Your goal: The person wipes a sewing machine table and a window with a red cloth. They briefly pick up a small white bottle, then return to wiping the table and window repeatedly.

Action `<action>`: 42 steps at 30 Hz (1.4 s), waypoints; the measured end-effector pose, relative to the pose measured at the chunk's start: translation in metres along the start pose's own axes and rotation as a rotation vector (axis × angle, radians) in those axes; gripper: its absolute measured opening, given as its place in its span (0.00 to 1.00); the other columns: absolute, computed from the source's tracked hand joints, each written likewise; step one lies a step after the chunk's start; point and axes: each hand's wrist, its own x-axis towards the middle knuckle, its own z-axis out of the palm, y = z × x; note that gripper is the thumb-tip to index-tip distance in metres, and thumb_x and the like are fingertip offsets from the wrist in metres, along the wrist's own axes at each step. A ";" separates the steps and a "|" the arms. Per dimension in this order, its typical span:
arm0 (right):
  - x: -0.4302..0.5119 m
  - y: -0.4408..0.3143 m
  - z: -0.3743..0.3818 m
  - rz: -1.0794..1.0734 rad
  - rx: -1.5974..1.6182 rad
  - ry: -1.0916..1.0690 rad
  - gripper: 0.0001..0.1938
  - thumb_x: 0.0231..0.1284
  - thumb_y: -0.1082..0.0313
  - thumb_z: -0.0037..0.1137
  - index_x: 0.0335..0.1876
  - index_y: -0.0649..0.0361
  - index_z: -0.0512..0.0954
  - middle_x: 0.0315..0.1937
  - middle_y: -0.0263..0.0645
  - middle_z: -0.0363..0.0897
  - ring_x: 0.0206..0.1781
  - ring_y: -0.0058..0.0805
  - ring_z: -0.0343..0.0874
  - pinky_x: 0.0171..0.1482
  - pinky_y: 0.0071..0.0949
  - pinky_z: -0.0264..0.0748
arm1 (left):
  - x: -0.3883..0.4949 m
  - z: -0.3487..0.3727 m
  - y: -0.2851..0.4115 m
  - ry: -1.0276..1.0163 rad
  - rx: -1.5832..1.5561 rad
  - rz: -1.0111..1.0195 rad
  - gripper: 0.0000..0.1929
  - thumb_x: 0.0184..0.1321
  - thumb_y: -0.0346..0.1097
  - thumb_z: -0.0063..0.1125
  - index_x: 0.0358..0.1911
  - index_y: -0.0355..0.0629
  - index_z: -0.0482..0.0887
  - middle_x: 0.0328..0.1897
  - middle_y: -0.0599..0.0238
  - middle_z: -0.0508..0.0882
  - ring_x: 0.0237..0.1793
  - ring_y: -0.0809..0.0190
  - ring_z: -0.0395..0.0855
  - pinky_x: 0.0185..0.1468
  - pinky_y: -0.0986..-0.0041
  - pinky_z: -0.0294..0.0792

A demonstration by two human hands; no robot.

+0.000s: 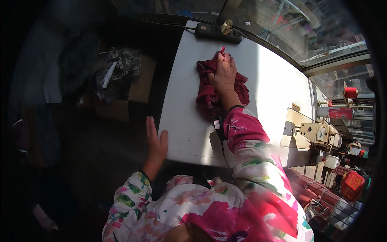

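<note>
On the white tabletop (184, 121) lies a crumpled dark red cloth (207, 93). My right hand (224, 74) rests flat on its upper part, palm down, with the fingers extended and pointing away from me; whether the fingertips pinch any fabric cannot be told. Just below the cloth, beside my right sleeve, is a small black device (217, 124) with a cable running to the table's near edge. My left hand (157, 145) is raised at the table's left near edge, thumb apart from the fingers, holding nothing.
A black power strip (211, 31) with a plug sits at the far edge, under a window. To the right stand a sewing machine (317, 133), a red thread spool (351, 92) and a spray can (335, 113). An open cardboard box (142, 81) with a plastic bag is at left, in shadow.
</note>
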 end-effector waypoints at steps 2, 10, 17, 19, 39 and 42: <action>-0.009 -0.045 0.008 -0.121 0.095 -0.017 0.37 0.43 0.62 0.54 0.67 0.59 0.62 0.69 0.51 0.53 0.72 0.54 0.49 0.71 0.49 0.46 | 0.000 0.000 -0.003 -0.005 0.023 -0.029 0.31 0.65 0.35 0.47 0.68 0.31 0.53 0.73 0.38 0.52 0.73 0.41 0.52 0.72 0.60 0.49; -0.107 0.024 -0.059 -0.002 0.059 -0.136 0.39 0.43 0.68 0.55 0.69 0.57 0.58 0.71 0.49 0.50 0.74 0.53 0.47 0.72 0.51 0.45 | 0.011 -0.008 0.004 -0.116 -0.005 -0.043 0.32 0.62 0.30 0.47 0.70 0.34 0.52 0.75 0.41 0.49 0.74 0.43 0.49 0.73 0.60 0.46; -0.033 0.090 -0.079 0.641 -0.076 0.080 0.37 0.50 0.62 0.54 0.69 0.57 0.57 0.71 0.51 0.48 0.74 0.53 0.44 0.73 0.47 0.43 | 0.071 0.008 0.046 -0.313 0.053 0.416 0.34 0.57 0.28 0.49 0.68 0.32 0.53 0.73 0.39 0.52 0.72 0.38 0.51 0.73 0.56 0.49; -0.035 0.087 -0.062 0.378 -0.043 -0.146 0.38 0.48 0.63 0.54 0.69 0.56 0.56 0.71 0.51 0.48 0.74 0.53 0.44 0.73 0.47 0.41 | 0.075 0.017 0.045 -0.332 0.125 0.512 0.33 0.56 0.28 0.49 0.67 0.32 0.55 0.72 0.38 0.53 0.72 0.37 0.53 0.72 0.55 0.49; 0.046 0.420 -0.129 0.860 -0.223 0.178 0.34 0.54 0.59 0.48 0.70 0.50 0.58 0.72 0.42 0.51 0.75 0.42 0.45 0.74 0.45 0.40 | 0.069 0.018 0.024 -0.378 0.399 0.559 0.30 0.65 0.45 0.42 0.64 0.29 0.61 0.66 0.32 0.61 0.64 0.32 0.62 0.65 0.45 0.56; 0.025 0.441 -0.146 1.052 -0.258 0.231 0.33 0.55 0.56 0.48 0.70 0.51 0.58 0.71 0.44 0.51 0.75 0.45 0.45 0.73 0.46 0.42 | 0.070 0.018 0.030 -0.419 0.494 0.530 0.30 0.66 0.45 0.41 0.65 0.29 0.60 0.68 0.35 0.61 0.66 0.34 0.61 0.68 0.48 0.54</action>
